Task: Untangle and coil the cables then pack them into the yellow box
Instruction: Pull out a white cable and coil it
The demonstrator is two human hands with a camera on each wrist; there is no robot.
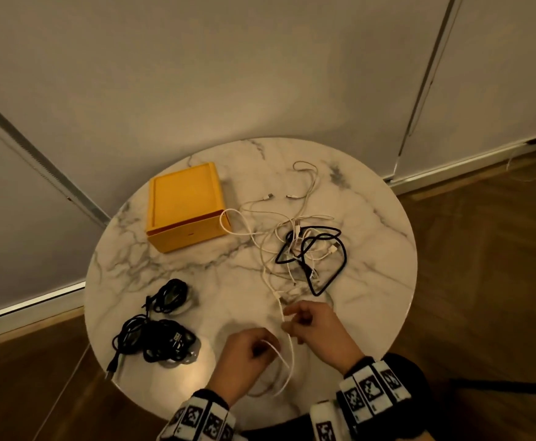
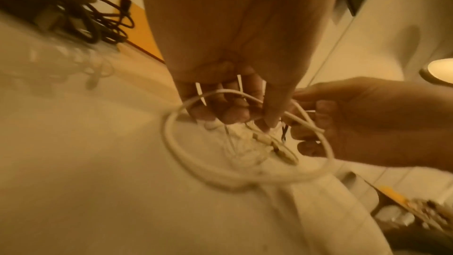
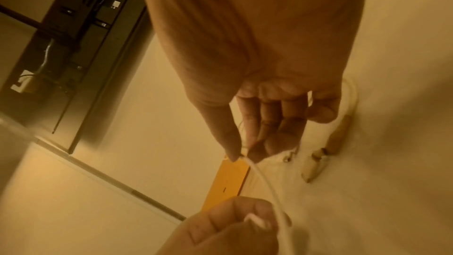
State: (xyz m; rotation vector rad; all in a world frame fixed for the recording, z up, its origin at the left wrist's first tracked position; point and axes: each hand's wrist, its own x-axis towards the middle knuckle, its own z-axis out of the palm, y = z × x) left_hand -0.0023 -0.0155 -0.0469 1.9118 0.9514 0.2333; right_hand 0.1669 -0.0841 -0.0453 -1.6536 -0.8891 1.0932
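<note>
Both hands work one white cable (image 1: 287,354) near the front of the round marble table (image 1: 152,272). My left hand (image 1: 247,348) grips a loop of it (image 2: 171,143) in curled fingers. My right hand (image 1: 304,323) pinches the same cable (image 3: 264,179) between thumb and forefinger. The cable runs back to a tangle of white and black cables (image 1: 304,246) on the right half of the table. The yellow box (image 1: 187,205) sits at the back left, its top closed. Two coiled black cables (image 1: 169,296) (image 1: 155,340) lie at the front left.
The table stands in a corner against pale walls, with wooden floor (image 1: 483,249) around it. One black plug (image 1: 112,367) hangs near the table's left front edge. Bare marble lies between the box and my hands.
</note>
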